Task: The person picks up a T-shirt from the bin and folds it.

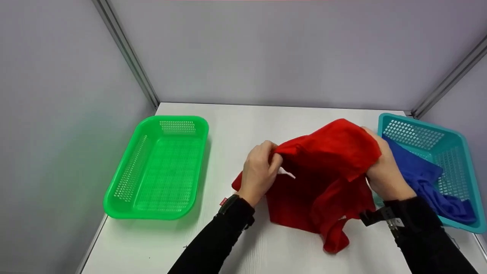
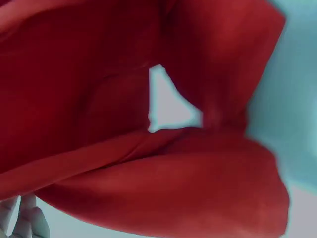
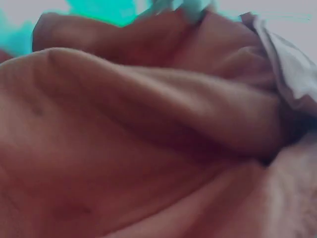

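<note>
A crumpled red cloth [image 1: 331, 152], perhaps a garment, is held up above the white table, and its lower folds hang down to a narrow, sleeve-like end. My left hand [image 1: 260, 167] pinches its left edge between thumb and fingers. On the other side my right hand [image 1: 384, 167] grips the cloth, its fingertips hidden behind the fabric. In the left wrist view the red cloth [image 2: 198, 188] fills most of the picture, with a few fingers [image 2: 32, 223] at the lower left corner. Blurred folds of the cloth [image 3: 124, 124] cover the right wrist view.
On the left of the table [image 1: 228, 125] stands a bright green plastic basket [image 1: 156, 216] with nothing in it. A teal basket [image 1: 466, 152] at the right contains blue cloth [image 1: 418, 171], close beside my right hand. Grey walls [image 1: 266, 49] enclose the back and sides.
</note>
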